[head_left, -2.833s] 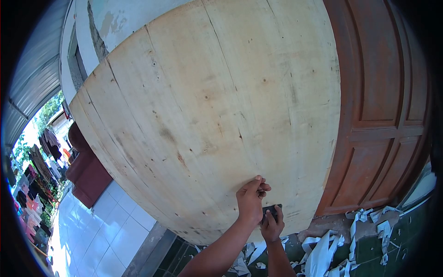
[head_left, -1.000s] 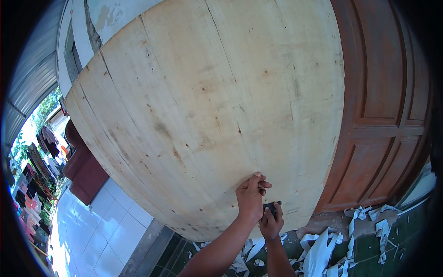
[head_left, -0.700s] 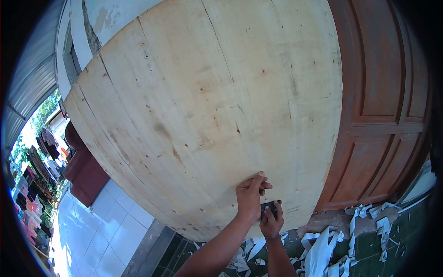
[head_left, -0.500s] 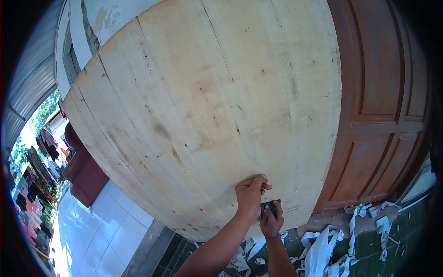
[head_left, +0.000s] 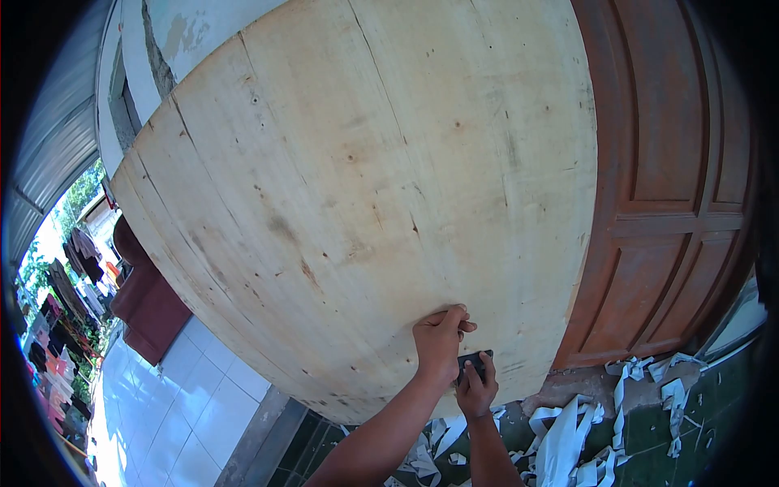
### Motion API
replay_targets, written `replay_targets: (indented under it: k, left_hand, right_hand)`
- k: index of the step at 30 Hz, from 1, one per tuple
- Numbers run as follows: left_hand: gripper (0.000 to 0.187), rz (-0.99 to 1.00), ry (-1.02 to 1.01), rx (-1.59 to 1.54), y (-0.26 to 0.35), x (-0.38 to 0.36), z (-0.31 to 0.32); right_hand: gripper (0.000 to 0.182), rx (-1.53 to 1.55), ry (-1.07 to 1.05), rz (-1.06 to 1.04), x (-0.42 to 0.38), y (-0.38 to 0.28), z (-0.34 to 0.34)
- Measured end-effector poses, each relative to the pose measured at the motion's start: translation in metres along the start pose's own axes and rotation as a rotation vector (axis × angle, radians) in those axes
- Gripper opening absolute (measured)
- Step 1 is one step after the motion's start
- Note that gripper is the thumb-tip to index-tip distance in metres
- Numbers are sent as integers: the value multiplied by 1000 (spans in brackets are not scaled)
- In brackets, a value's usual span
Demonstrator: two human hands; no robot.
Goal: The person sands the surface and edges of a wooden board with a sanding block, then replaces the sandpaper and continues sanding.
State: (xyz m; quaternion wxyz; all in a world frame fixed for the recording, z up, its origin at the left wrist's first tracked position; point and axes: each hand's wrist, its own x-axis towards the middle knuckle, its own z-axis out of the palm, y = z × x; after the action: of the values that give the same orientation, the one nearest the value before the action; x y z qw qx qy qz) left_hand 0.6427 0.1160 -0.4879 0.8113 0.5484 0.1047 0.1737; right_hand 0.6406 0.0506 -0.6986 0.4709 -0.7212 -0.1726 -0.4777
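A large pale plywood sheet [head_left: 349, 203] with knots and cracks fills the middle of the view. Near its lower part is my left hand [head_left: 436, 342], its fingers curled and thumb pressed in. Whether anything is held between those fingers is hidden. Just below and to the right, my right hand [head_left: 477, 391] grips a small black rectangular object [head_left: 466, 363], thumb and fingers on its near face. It lies close to the sheet's surface; the frames do not show exactly what it is.
A brown panelled door [head_left: 657, 187] stands right of the sheet. White torn strips [head_left: 564, 434] litter the dark green tiles at lower right. At left are a maroon chair [head_left: 150, 304], white floor tiles [head_left: 191, 398] and hanging clothes [head_left: 61, 341].
The view has shifted very slightly, so the sheet appears a little further left. Both hands keep nearly the same pose and place.
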Motion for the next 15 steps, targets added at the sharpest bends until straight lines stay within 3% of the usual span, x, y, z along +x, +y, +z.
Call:
replay_targets:
  k: [7, 15]
  left_hand:
    - [17, -10, 29, -9, 9, -6, 8]
    - [15, -97, -145, 184, 5, 0, -23]
  right_hand:
    - [33, 4, 9, -18, -1, 3, 1]
    - [33, 9, -11, -11, 0, 0, -1]
